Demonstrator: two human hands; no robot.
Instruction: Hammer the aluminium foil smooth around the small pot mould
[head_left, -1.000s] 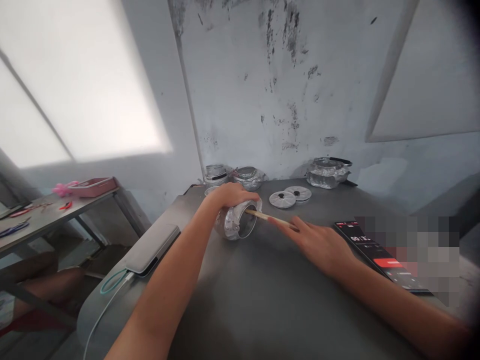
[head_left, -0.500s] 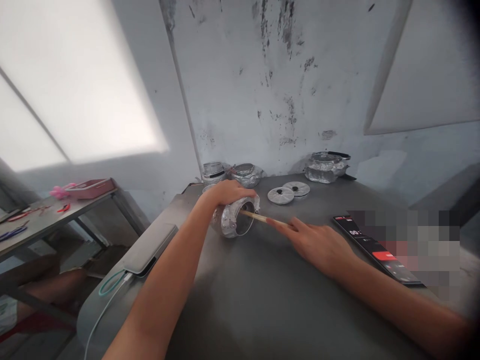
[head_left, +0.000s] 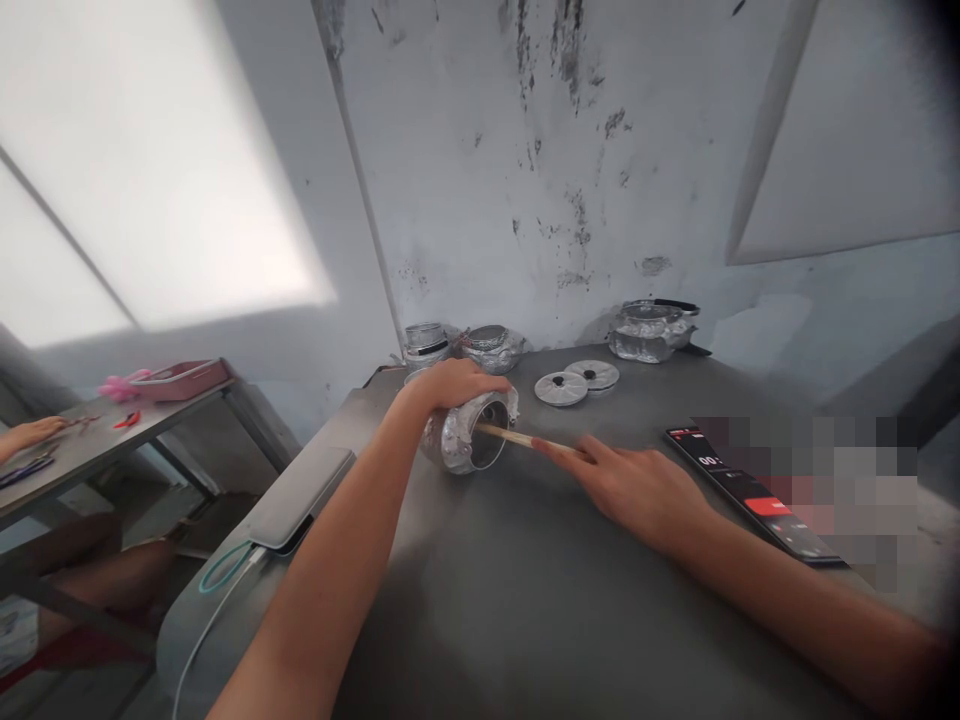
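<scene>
- Grey table (head_left: 525,600): its top looks smooth, so the silvery pot (head_left: 458,440), tipped on its side near the middle with its mouth towards 4 o'clock, might roll if the hold slackened.
- Left hand (head_left: 461,382): gripping the pot from its 12 o'clock side; pressing too hard could dent the crumpled skin.
- Right hand (head_left: 630,485): at the pot's 4 o'clock, closed on a wooden stick; a sharp pull might knock the phone (head_left: 729,478) beyond.
- Wooden stick (head_left: 514,436): its tip, inside the mouth, could scrape the rim if angled badly.
- Digits: "00:" reads on the phone's screen; the rest is blurred, no brand legible.
</scene>
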